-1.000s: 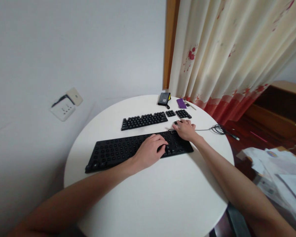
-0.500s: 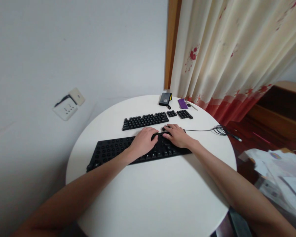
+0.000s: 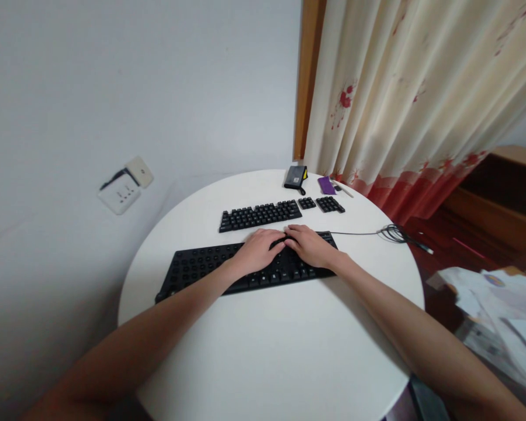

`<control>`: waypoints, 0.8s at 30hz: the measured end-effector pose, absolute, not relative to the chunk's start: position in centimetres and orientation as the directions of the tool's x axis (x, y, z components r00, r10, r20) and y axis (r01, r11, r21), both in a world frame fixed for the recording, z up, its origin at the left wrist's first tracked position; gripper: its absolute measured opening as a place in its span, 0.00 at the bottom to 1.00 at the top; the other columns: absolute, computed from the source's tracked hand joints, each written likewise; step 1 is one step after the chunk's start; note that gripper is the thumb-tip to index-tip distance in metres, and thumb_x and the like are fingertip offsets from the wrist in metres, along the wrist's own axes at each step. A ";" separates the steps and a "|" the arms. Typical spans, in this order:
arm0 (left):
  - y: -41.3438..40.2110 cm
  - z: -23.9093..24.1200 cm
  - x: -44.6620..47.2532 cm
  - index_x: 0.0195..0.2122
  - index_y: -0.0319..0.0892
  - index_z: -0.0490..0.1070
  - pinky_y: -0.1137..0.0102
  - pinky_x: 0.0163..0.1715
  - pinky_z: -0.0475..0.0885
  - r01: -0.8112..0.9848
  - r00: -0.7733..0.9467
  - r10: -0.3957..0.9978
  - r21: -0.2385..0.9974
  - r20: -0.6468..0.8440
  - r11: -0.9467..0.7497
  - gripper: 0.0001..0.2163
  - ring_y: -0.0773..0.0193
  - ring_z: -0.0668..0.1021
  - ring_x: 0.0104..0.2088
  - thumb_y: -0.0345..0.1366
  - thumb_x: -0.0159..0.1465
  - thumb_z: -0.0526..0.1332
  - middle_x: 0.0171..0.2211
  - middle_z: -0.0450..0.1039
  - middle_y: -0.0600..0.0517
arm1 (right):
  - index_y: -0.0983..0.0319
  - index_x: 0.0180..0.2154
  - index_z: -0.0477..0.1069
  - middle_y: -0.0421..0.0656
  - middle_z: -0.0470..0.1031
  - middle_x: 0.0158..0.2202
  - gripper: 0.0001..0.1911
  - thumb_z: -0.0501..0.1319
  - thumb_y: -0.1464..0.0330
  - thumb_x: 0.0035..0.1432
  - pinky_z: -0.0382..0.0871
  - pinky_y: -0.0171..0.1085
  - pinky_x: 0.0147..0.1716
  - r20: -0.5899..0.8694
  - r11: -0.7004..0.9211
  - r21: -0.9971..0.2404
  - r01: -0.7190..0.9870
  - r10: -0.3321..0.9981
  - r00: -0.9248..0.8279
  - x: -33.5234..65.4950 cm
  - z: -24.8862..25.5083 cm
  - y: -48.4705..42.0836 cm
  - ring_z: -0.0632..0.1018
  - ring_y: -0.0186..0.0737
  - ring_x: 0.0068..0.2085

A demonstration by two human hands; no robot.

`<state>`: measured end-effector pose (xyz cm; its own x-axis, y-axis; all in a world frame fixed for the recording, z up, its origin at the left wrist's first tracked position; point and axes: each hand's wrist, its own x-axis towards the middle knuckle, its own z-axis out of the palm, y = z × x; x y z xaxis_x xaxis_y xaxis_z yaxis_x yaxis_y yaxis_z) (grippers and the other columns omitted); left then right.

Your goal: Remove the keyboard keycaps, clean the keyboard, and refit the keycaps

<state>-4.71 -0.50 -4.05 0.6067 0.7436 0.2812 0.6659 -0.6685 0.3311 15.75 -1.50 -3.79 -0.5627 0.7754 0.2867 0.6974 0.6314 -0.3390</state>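
Observation:
A long black keyboard (image 3: 201, 269) lies across the round white table (image 3: 280, 345). My left hand (image 3: 256, 252) rests on its right half with the fingers bent down onto it. My right hand (image 3: 309, 245) lies beside it on the keyboard; its fingertips are pinched together and meet those of the left. What the right fingers hold is hidden. Behind the keyboard, black keycaps are laid out in one long block (image 3: 258, 214) and two small groups (image 3: 307, 203) (image 3: 330, 204).
At the table's far edge lie a black pouch with a yellow patch (image 3: 295, 176), a purple card (image 3: 326, 185) and a pen (image 3: 345, 189). The keyboard's cable (image 3: 392, 233) trails off the right edge. A curtain (image 3: 398, 105) hangs behind; papers (image 3: 499, 304) are piled at right.
My right hand came from a loose keycap behind the keyboard's right end and moved left onto the keyboard. My left hand shifted slightly, and the fingertips now meet.

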 end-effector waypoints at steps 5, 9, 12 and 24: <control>-0.5 -4.1 -4.6 0.52 0.43 0.74 0.59 0.57 0.67 0.661 0.595 0.750 0.354 0.290 -0.661 0.15 0.57 0.75 0.52 0.40 0.69 0.55 0.52 0.75 0.48 | 0.66 0.51 0.72 0.54 0.74 0.51 0.18 0.50 0.64 0.70 0.63 0.44 0.55 0.274 0.599 -0.331 0.729 0.800 -0.534 15.7 -3.6 -1.5 0.73 0.47 0.53; -0.6 -3.8 -4.5 0.47 0.41 0.76 0.61 0.54 0.70 0.638 0.541 0.773 0.437 0.332 -0.634 0.12 0.59 0.76 0.48 0.36 0.67 0.56 0.47 0.76 0.47 | 0.64 0.46 0.75 0.52 0.76 0.48 0.19 0.49 0.63 0.70 0.64 0.42 0.52 0.258 0.570 -0.342 0.747 0.821 -0.509 15.7 -3.4 -1.4 0.74 0.45 0.51; -0.5 -3.5 -4.5 0.43 0.41 0.78 0.62 0.54 0.71 0.634 0.474 0.799 0.486 0.370 -0.601 0.11 0.60 0.77 0.47 0.33 0.66 0.57 0.46 0.76 0.47 | 0.64 0.44 0.77 0.52 0.75 0.50 0.18 0.50 0.65 0.69 0.63 0.41 0.54 0.285 0.563 -0.364 0.742 0.826 -0.487 15.9 -3.7 -1.1 0.74 0.45 0.52; -3.4 -1.3 -3.4 0.38 0.41 0.73 0.69 0.39 0.75 0.475 0.374 0.801 0.646 0.466 -0.598 0.05 0.67 0.78 0.34 0.29 0.61 0.63 0.36 0.77 0.52 | 0.63 0.38 0.78 0.46 0.78 0.38 0.11 0.59 0.78 0.55 0.69 0.40 0.45 0.470 0.503 -0.521 0.689 0.843 -0.261 17.0 -2.8 -0.7 0.76 0.42 0.40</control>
